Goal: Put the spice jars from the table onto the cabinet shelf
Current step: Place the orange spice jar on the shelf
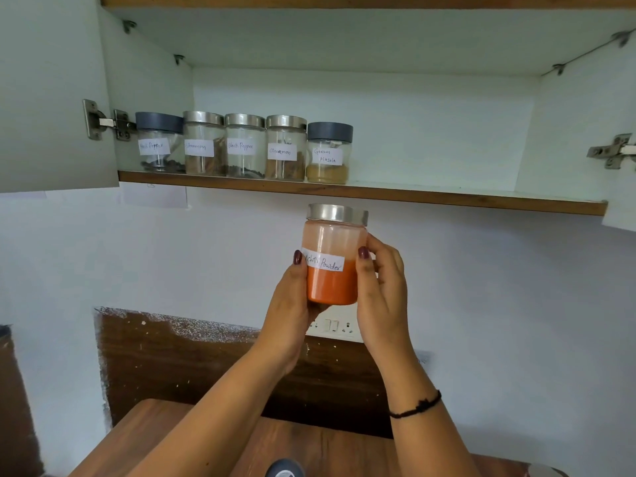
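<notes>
A glass jar of orange chilli powder (332,280) with a steel lid is held upright in the air, just below the cabinet shelf (447,197). My left hand (289,304) grips its left side and base, and my right hand (382,287) grips its right side. Several labelled jars stand in a row at the shelf's left end; the rightmost is the Goram Masala jar (328,154) with a grey lid. At the bottom edge, a grey jar lid (285,469) and a steel lid (547,471) peek up from the wooden table (309,442).
The right half of the shelf is bare. Cabinet doors hang open at the left (51,98) and far right (623,215), with metal hinges. A white socket panel (335,327) sits on the wall behind my hands.
</notes>
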`<state>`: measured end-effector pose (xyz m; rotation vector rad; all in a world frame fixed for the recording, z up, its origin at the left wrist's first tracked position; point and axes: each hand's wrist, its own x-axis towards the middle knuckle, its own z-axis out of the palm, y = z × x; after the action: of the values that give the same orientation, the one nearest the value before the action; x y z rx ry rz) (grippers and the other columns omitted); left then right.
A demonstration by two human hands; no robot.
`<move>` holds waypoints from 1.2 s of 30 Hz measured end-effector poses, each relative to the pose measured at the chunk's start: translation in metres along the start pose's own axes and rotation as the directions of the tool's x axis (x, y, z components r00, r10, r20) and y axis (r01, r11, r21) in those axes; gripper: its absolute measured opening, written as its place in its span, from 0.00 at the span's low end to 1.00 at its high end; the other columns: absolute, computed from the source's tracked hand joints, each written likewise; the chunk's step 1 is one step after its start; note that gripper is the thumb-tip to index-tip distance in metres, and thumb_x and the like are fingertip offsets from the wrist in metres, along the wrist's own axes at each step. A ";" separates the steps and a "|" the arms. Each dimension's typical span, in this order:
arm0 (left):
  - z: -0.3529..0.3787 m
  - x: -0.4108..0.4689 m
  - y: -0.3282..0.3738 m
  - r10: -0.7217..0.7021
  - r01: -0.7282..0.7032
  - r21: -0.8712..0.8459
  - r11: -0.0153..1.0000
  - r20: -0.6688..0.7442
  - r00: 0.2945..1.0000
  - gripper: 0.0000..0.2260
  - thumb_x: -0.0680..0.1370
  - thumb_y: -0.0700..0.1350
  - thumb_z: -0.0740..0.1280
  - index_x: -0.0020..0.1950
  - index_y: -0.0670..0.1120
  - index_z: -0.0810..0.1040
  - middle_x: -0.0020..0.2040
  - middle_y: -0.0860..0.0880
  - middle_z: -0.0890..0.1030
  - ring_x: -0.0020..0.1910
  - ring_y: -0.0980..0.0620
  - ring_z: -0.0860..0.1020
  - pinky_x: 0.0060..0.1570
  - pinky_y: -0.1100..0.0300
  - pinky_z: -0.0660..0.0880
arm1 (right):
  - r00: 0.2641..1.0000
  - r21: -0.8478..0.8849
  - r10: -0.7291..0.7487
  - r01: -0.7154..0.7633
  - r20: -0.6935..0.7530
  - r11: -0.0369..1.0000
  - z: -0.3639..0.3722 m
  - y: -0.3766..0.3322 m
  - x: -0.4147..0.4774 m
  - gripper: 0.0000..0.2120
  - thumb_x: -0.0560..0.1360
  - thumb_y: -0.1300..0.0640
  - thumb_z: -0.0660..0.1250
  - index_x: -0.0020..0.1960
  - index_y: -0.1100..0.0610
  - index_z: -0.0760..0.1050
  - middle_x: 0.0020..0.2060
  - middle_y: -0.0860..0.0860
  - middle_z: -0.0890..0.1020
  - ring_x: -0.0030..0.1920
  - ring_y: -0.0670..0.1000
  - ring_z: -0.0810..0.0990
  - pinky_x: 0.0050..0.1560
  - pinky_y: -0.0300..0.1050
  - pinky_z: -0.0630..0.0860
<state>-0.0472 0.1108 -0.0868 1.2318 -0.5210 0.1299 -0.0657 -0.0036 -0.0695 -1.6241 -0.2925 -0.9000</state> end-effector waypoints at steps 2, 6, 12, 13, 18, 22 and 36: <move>0.000 0.004 -0.002 0.028 -0.026 0.050 0.998 -0.023 0.999 0.18 0.77 0.66 0.55 0.61 0.62 0.73 0.60 0.49 0.81 0.61 0.49 0.81 0.60 0.52 0.79 | 0.999 -0.020 -0.002 0.002 0.046 1.000 -0.004 -0.001 0.000 0.19 0.73 0.37 0.61 0.63 0.36 0.65 0.61 0.38 0.70 0.56 0.40 0.76 0.45 0.29 0.77; 0.006 0.009 -0.003 0.062 -0.060 0.080 0.995 -0.021 0.998 0.27 0.78 0.67 0.55 0.72 0.55 0.70 0.66 0.47 0.78 0.63 0.49 0.80 0.63 0.49 0.78 | 0.990 -0.092 -0.011 0.024 0.139 0.995 -0.011 -0.002 0.002 0.38 0.63 0.38 0.72 0.68 0.39 0.59 0.64 0.39 0.69 0.56 0.38 0.75 0.46 0.28 0.77; 0.012 0.018 0.003 0.053 -0.070 0.162 0.984 0.110 0.993 0.23 0.76 0.63 0.54 0.69 0.59 0.68 0.64 0.53 0.78 0.62 0.53 0.80 0.60 0.57 0.79 | 0.994 -0.096 -0.014 0.024 0.107 0.995 -0.030 0.002 0.009 0.40 0.62 0.42 0.75 0.69 0.38 0.59 0.64 0.39 0.71 0.59 0.44 0.77 0.52 0.34 0.79; 0.013 0.020 0.005 0.046 -0.073 0.196 0.978 0.136 0.990 0.20 0.76 0.63 0.54 0.67 0.61 0.68 0.63 0.56 0.78 0.61 0.56 0.80 0.56 0.61 0.80 | 0.995 -0.081 -0.011 0.019 0.097 0.997 -0.034 0.004 0.011 0.40 0.61 0.42 0.75 0.69 0.38 0.60 0.65 0.40 0.71 0.60 0.46 0.77 0.54 0.38 0.80; 0.016 0.031 0.009 0.195 -0.242 0.477 0.845 0.147 0.970 0.20 0.76 0.61 0.58 0.69 0.65 0.63 0.66 0.63 0.72 0.60 0.69 0.74 0.52 0.79 0.72 | 0.998 -0.065 -0.038 0.042 0.056 0.997 -0.049 0.005 0.027 0.42 0.61 0.44 0.75 0.71 0.42 0.62 0.66 0.43 0.72 0.62 0.49 0.77 0.53 0.38 0.80; 0.018 0.050 0.011 0.262 -0.299 0.551 0.780 0.147 0.954 0.23 0.75 0.61 0.60 0.70 0.64 0.63 0.67 0.63 0.70 0.60 0.69 0.72 0.51 0.82 0.69 | 0.997 -0.075 -0.065 0.069 0.048 0.995 -0.057 0.002 0.050 0.43 0.62 0.46 0.76 0.73 0.46 0.62 0.68 0.46 0.71 0.62 0.48 0.76 0.49 0.33 0.79; 0.040 0.151 0.054 0.473 -0.490 0.642 0.589 0.218 0.854 0.22 0.83 0.47 0.61 0.78 0.49 0.64 0.69 0.50 0.76 0.64 0.57 0.74 0.61 0.70 0.70 | 0.984 -0.295 -0.129 0.161 0.126 0.942 -0.057 -0.029 0.172 0.41 0.68 0.52 0.78 0.74 0.51 0.60 0.68 0.50 0.72 0.59 0.46 0.74 0.45 0.28 0.74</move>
<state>0.0531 0.0646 0.0364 1.7855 -0.8736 0.8480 0.0092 -0.0961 0.0697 -1.9595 -0.3642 -1.0106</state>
